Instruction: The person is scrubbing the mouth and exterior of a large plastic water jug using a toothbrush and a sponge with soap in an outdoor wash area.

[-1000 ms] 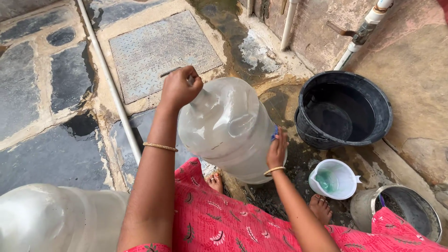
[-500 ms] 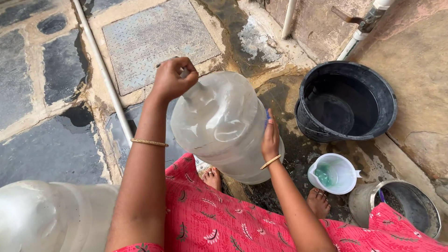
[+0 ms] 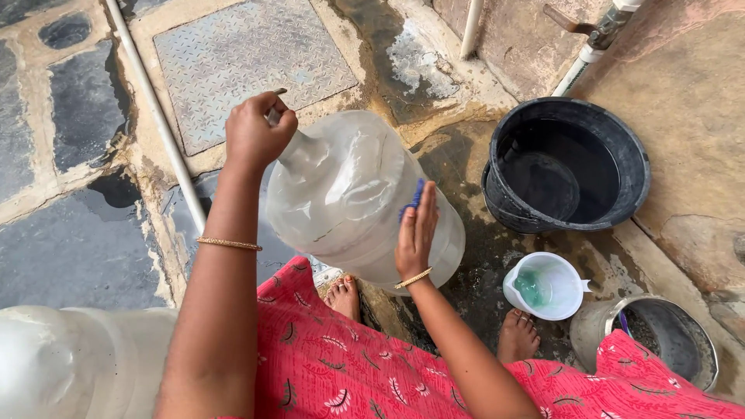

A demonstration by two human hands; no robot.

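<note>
Hands [image 3: 256, 136] gripping translucent plastic jug [image 3: 349, 194], blue scrubber [image 3: 411, 200]

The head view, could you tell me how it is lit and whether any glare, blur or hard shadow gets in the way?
Head view: soft, even daylight, no hard shadows; pale sheen on the clear water jug under the right hand; the left hand at its neck is sharp; a second jug at the lower left edge looks washed out and soft; the black tub interior is dark.
</note>
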